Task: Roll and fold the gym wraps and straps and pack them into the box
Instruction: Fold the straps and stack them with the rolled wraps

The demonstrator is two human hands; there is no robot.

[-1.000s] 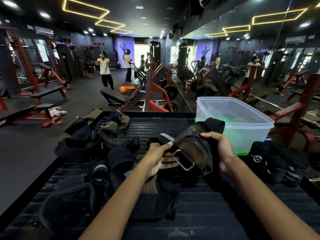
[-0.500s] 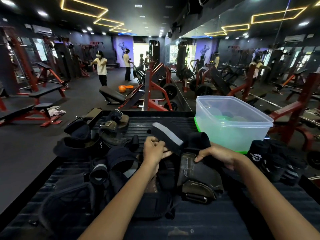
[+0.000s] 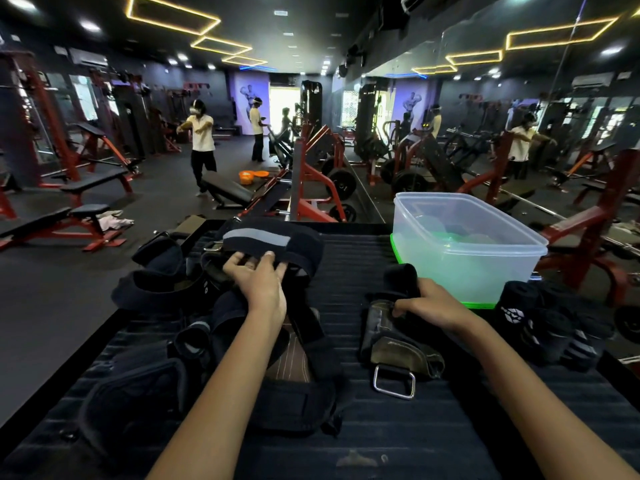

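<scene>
Black strap (image 3: 277, 242) stretches crosswise, upper centre; left hand (image 3: 258, 282) pinches its near edge. Right hand (image 3: 424, 303) grips its buckle end, nearer the box (image 3: 512, 233) at upper right.

Dim gym, yellow LED ceiling strips (image 3: 173, 15) glowing, doorway (image 3: 282, 105) blown out, wide-angle bending at edges.

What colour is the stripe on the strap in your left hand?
Grey, on a black strap that the left hand holds; head view.
</scene>
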